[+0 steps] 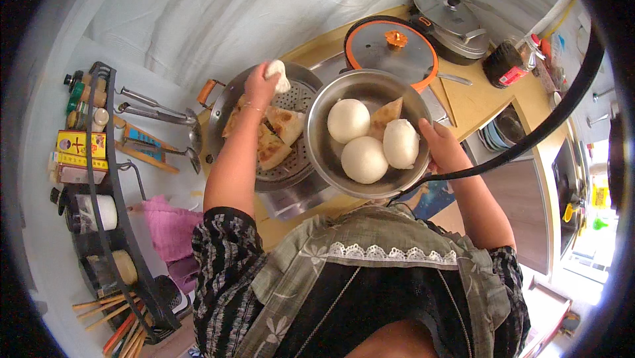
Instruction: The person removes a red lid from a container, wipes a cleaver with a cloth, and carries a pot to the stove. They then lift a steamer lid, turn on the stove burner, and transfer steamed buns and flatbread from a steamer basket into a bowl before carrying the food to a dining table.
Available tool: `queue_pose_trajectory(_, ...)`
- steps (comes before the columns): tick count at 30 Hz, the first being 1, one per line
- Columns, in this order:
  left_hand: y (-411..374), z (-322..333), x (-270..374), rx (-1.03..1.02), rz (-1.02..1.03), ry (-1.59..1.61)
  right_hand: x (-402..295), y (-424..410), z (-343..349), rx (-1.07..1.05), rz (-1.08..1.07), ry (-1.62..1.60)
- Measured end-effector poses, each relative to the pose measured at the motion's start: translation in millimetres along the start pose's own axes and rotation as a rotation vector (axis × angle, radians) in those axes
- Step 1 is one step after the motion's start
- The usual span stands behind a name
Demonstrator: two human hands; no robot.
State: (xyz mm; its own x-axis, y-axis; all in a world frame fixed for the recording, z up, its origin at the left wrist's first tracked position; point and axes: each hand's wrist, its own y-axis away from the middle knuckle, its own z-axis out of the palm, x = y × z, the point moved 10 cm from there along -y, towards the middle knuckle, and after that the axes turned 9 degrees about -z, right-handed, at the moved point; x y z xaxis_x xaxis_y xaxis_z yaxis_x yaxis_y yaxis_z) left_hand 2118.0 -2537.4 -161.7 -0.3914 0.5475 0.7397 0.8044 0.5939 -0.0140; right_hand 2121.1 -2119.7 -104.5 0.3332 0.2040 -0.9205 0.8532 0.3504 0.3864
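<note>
My right hand [441, 147] grips the rim of a stainless steel bowl [325, 164], thumb on the edge. Inside the bowl are three white steamed buns [364, 159] and a browned flatbread wedge [387, 114]. My left hand [260, 85] is closed around a lumpy white piece of what looks like steamed bun [278, 76], above the far part of a wok-shaped pan [233, 85]. A perforated steamer plate [302, 91] sits in that pan, carrying several browned flatbread wedges [286, 125]. My left forearm hides part of them.
Behind the bowl stands an orange-rimmed pan with a glass lid [367, 48]. Farther right are another lidded pan [446, 26] and a dark sauce bottle [506, 63]. On the left wall hang a black spice rack [116, 174], ladles [191, 130] and a pink cloth [168, 229]. A black cable [540, 135] arcs across the right.
</note>
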Motion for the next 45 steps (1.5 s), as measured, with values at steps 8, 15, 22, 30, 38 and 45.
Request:
queue_pose_trajectory(8,57.0,-52.0,133.5,-0.439,0.004,0.895,1.2,-17.6,0.5,-0.089,-0.128,0.189)
queue_pose_trajectory(15,136.0,-2.6,202.9,-0.603,0.465,0.085,15.1,-29.1,5.7,-0.167,-0.079,0.272)
queue_pose_trajectory(22,33.6,-25.3,101.8,-0.290,0.115,0.285,-9.1,-10.2,14.2,-0.122,-0.037,0.073)
queue_pose_trajectory(30,-37.6,9.6,-72.3,-0.135,-0.253,-0.520,-3.0,-9.1,1.6,-0.059,0.015,0.069)
queue_pose_trajectory(38,-25.2,33.8,-66.5,-0.261,-0.356,-0.781,1.4,-11.0,-7.9,-0.037,0.025,0.105)
queue_pose_trajectory(45,-30.9,28.1,-80.3,-0.185,-0.360,-0.659,1.0,-13.3,-5.1,-0.048,0.034,0.051)
